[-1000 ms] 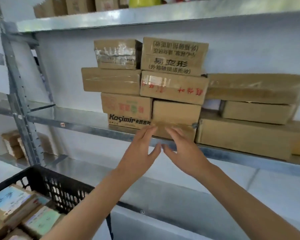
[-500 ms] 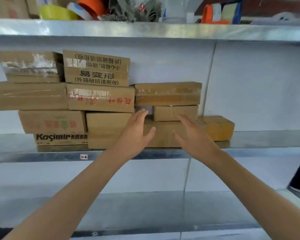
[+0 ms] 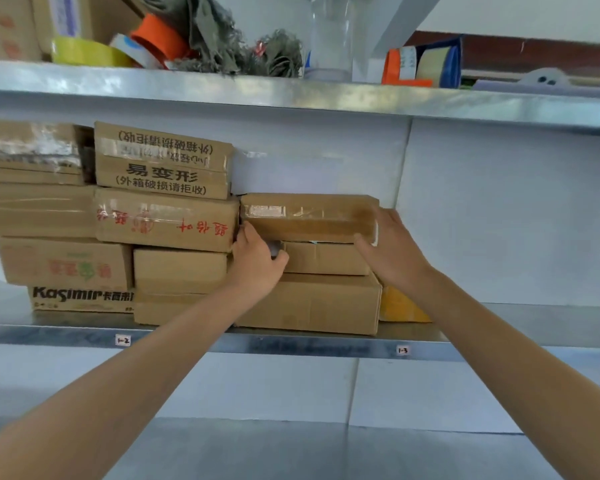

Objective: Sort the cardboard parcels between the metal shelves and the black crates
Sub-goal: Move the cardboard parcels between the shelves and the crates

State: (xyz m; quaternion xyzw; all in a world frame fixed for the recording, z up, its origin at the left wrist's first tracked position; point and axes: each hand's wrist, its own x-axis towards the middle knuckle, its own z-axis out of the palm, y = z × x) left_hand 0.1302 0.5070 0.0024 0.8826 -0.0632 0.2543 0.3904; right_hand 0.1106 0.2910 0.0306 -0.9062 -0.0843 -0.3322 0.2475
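Little seems done: our left hand (image 3: 257,261) curls its fingers under the left end of the parcel (image 3: 309,216), our right hand (image 3: 392,251) clasps the right end, fingers together. Between them it rests unlifted; the shelf (image 3: 326,344) holds many more.

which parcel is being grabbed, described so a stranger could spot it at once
On the middle metal shelf, find the right-hand stack of three brown boxes. The long flat parcel lies on top, the left hand and right hand at its ends. Unlike the printed boxes to its left, it is plain, with only a small pale label.
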